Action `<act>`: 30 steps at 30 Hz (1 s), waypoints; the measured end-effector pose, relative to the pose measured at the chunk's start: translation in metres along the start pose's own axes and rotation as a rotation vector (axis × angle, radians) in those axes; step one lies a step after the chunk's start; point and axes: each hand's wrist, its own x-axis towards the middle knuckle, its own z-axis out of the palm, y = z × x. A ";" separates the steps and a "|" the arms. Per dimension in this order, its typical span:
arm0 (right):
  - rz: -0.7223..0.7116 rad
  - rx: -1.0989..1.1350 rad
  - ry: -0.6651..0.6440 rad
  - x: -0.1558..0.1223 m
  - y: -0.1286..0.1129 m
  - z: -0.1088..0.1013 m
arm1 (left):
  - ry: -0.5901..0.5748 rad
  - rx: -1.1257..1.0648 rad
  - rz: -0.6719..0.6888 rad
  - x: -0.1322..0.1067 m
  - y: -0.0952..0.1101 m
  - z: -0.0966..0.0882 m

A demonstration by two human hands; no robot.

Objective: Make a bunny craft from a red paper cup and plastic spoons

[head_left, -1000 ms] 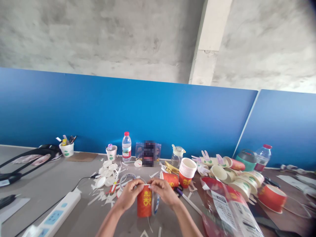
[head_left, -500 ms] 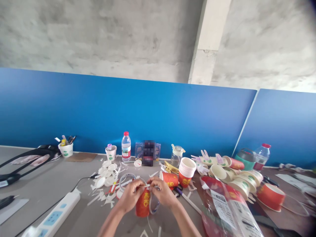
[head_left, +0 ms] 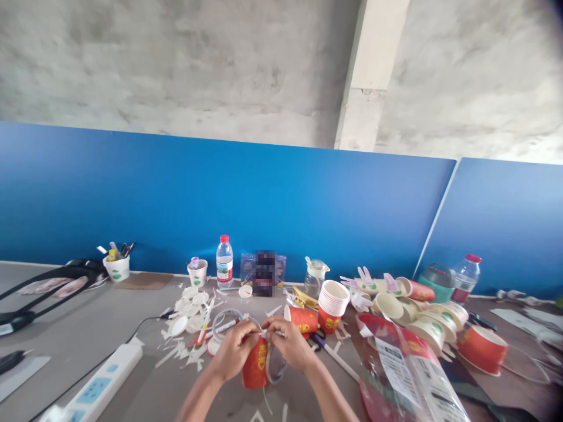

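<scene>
A red paper cup (head_left: 255, 369) with yellow lettering stands on the table between my hands. My left hand (head_left: 236, 350) is closed, its thumb and fingers pinching at the cup's top end. From the other side my right hand (head_left: 290, 344) is closed at the same spot. A small white strip (head_left: 263, 332) shows between the fingertips; how each finger grips it is too small to tell. Just right of the cup, partly behind my right hand, is a roll of clear tape (head_left: 277, 368). Another red paper cup (head_left: 300, 319) lies on its side beyond my right hand.
White paper discs and scraps (head_left: 187, 310) lie left of my hands. A stack of paper cups (head_left: 333, 302) and a glass jar (head_left: 315, 275) stand behind. Cut cups (head_left: 428, 328) and a plastic bag (head_left: 404, 369) lie right. A power strip (head_left: 101, 381) lies front left.
Both hands stay at the top of the cup. The cup's lower end and the tape roll have shifted very slightly; nothing was let go.
</scene>
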 end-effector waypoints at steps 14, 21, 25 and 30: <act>0.009 0.021 -0.030 0.000 -0.003 0.000 | 0.000 0.052 0.018 0.001 0.002 0.000; 0.001 -0.046 -0.020 0.000 -0.006 0.001 | 0.008 0.092 0.036 -0.001 0.003 0.003; 0.018 -0.091 -0.019 0.000 -0.007 0.002 | 0.018 0.074 0.031 -0.002 0.004 0.004; 0.040 -0.111 -0.010 0.000 -0.006 0.003 | 0.014 0.084 0.017 -0.002 0.005 0.005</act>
